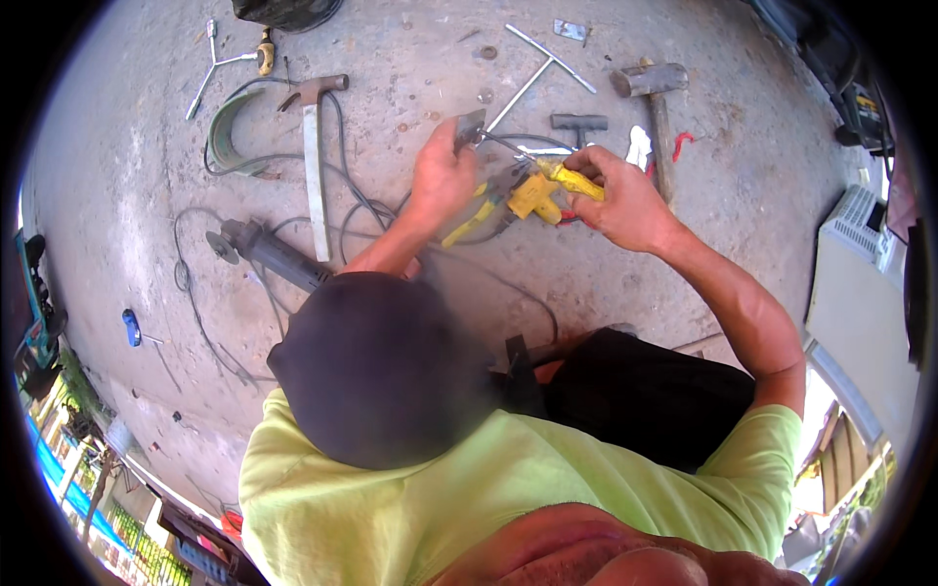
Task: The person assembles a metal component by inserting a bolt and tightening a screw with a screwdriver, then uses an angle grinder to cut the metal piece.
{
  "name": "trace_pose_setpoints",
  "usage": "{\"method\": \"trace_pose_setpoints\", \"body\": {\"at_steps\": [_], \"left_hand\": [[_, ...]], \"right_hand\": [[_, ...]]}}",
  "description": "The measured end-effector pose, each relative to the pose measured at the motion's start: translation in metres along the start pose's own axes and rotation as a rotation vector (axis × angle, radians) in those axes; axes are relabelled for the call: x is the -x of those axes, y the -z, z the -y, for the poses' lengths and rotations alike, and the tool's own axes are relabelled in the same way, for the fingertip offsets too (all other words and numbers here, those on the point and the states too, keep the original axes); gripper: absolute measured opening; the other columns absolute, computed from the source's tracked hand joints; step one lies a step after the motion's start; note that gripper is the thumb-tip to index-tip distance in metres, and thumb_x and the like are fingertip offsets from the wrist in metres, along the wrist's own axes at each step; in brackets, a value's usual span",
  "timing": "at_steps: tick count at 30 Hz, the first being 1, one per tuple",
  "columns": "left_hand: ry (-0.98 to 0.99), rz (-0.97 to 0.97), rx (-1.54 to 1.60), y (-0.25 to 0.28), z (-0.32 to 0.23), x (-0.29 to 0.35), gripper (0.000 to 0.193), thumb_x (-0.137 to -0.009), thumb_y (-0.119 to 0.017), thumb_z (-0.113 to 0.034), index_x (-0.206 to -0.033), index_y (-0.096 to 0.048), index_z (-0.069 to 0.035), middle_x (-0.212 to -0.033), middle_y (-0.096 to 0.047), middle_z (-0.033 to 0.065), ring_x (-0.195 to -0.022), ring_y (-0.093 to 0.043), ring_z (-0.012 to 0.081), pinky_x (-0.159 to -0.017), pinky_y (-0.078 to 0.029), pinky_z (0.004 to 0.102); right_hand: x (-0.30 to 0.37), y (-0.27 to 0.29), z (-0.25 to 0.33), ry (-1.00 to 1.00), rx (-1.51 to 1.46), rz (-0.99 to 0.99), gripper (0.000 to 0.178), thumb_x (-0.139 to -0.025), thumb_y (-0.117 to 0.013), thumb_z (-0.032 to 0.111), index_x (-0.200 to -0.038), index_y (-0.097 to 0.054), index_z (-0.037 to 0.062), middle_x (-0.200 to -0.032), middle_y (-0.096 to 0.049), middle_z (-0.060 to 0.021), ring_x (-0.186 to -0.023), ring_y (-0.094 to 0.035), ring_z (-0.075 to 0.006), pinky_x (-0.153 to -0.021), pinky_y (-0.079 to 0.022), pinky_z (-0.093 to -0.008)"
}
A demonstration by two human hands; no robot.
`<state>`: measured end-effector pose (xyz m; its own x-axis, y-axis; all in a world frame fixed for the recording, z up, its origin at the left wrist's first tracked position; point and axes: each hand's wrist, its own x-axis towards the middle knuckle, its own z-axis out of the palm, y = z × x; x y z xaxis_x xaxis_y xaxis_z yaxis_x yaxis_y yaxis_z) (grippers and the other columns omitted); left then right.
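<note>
My left hand (442, 179) is closed around a small dark grey, block-like piece (470, 127), its far end showing past the fingers. My right hand (625, 200) grips a screwdriver (575, 180) by its yellow handle. The screwdriver's shaft points left, and its tip reaches the grey piece or lies just by it; I cannot tell if they touch. Below the screwdriver lies a yellow tool-like piece (533, 198), its kind unclear. Pliers with yellow handles (469, 223) appear to lie between my hands, partly blurred.
On the concrete floor, a claw hammer (313, 161), an angle grinder (269, 252) with its cord and a curved green piece (227, 132) lie to the left. A T-handle wrench (544, 70) and a mallet (657, 88) lie beyond my hands. A dark round shape (381, 371) covers my left forearm.
</note>
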<state>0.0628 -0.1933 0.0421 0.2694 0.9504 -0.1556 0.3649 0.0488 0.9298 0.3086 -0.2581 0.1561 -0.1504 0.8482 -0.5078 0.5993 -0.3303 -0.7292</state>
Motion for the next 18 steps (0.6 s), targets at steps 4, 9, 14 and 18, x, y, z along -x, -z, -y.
{"method": "trace_pose_setpoints", "body": {"at_steps": [4, 9, 14, 18], "left_hand": [[0.022, -0.002, 0.079, 0.005, -0.015, -0.002, 0.033, -0.092, -0.054, -0.001, -0.125, -0.059, 0.001, -0.103, -0.068, 0.0226, -0.095, -0.069, 0.0326, -0.086, -0.053, 0.0415], [0.003, -0.015, 0.018, 0.010, -0.021, -0.007, 0.030, -0.092, -0.055, -0.001, -0.122, -0.058, 0.001, -0.103, -0.068, 0.0225, -0.093, -0.068, 0.0324, -0.084, -0.053, 0.0419], [-0.073, 0.046, -0.108, 0.031, -0.060, -0.028, 0.030, -0.092, -0.054, -0.001, -0.122, -0.057, 0.001, -0.099, -0.066, 0.0214, -0.090, -0.067, 0.0323, -0.082, -0.052, 0.0414], [-0.324, 0.082, -0.236, 0.048, -0.127, -0.068, 0.028, -0.095, -0.054, -0.004, -0.122, -0.057, 0.000, -0.093, -0.066, 0.0142, -0.079, -0.064, 0.0243, -0.074, -0.052, 0.0377]], "right_hand": [[0.012, -0.001, 0.009, 0.288, 0.522, -0.199, 0.044, -0.092, -0.066, 0.016, -0.132, -0.058, -0.0006, -0.110, -0.068, -0.0190, -0.099, -0.070, -0.0352, -0.081, -0.059, -0.0422], [0.011, -0.003, 0.015, 0.287, 0.572, -0.188, 0.044, -0.093, -0.064, 0.016, -0.135, -0.058, 0.0038, -0.111, -0.066, -0.0172, -0.097, -0.069, -0.0369, -0.081, -0.057, -0.0457], [0.013, 0.018, 0.022, 0.367, 0.407, -0.299, 0.044, -0.093, -0.065, 0.012, -0.135, -0.057, 0.0020, -0.113, -0.066, -0.0183, -0.095, -0.069, -0.0391, -0.080, -0.058, -0.0452], [0.023, 0.053, 0.047, 0.359, 0.284, -0.385, 0.045, -0.094, -0.063, 0.013, -0.136, -0.055, 0.0005, -0.117, -0.065, -0.0194, -0.099, -0.068, -0.0395, -0.084, -0.057, -0.0451]]}}
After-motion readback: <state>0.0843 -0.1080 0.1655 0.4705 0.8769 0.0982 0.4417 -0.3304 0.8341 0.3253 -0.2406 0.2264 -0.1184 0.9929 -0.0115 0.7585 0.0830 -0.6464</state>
